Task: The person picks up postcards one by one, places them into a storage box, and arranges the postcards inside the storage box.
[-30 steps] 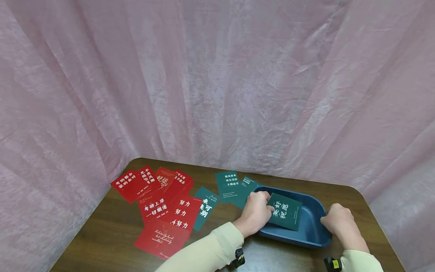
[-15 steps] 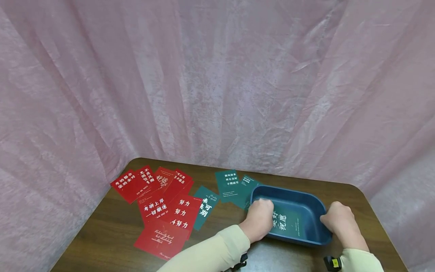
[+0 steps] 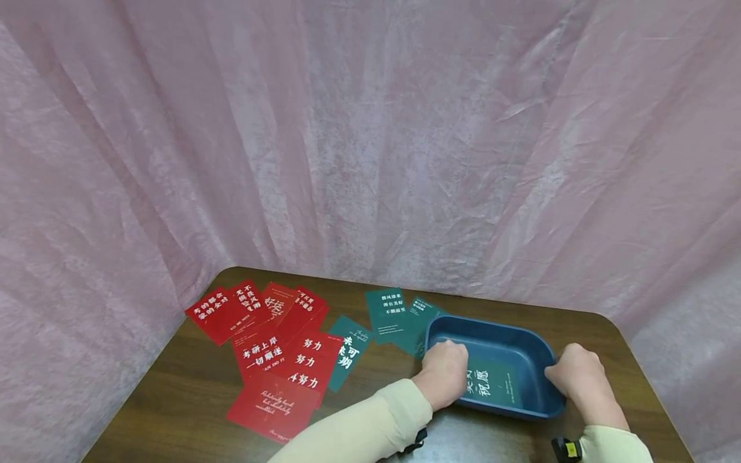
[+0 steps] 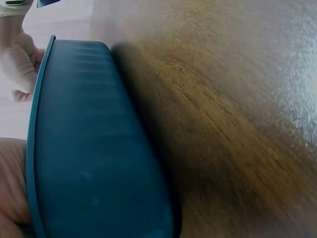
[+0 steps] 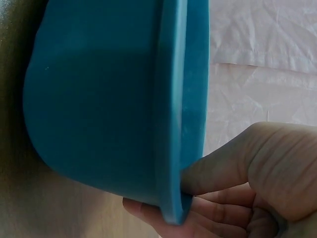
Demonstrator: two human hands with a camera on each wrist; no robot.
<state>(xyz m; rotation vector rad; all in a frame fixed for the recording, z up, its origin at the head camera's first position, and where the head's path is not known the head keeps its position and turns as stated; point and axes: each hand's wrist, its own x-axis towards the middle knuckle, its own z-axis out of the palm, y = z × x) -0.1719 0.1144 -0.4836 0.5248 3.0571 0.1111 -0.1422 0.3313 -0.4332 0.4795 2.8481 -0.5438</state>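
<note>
My right hand (image 3: 579, 376) grips the right end of a blue plastic bin (image 3: 523, 337). In the right wrist view its thumb is inside the rim (image 5: 171, 124) and its fingers are outside. My left hand (image 3: 444, 376) reaches over the bin's left end with curled fingers, holding the left end of a green card (image 3: 500, 382) with white characters. This card lies low inside the bin, and its held end is hidden under the hand. In the left wrist view, part of the left hand (image 4: 11, 183) shows beyond the rim of the bin (image 4: 94, 148).
Several red cards (image 3: 278, 402) overlap on the left of the wooden table (image 3: 173, 399). One green card (image 3: 350, 350) lies beside them, and two more green cards (image 3: 386, 312) lie behind the bin's left corner. A pink curtain (image 3: 370, 148) hangs behind the table.
The green card has gone down from a raised, tilted position to low in the bin. My left hand has shifted slightly right and turned knuckles up. My right hand has stayed on the rim.
</note>
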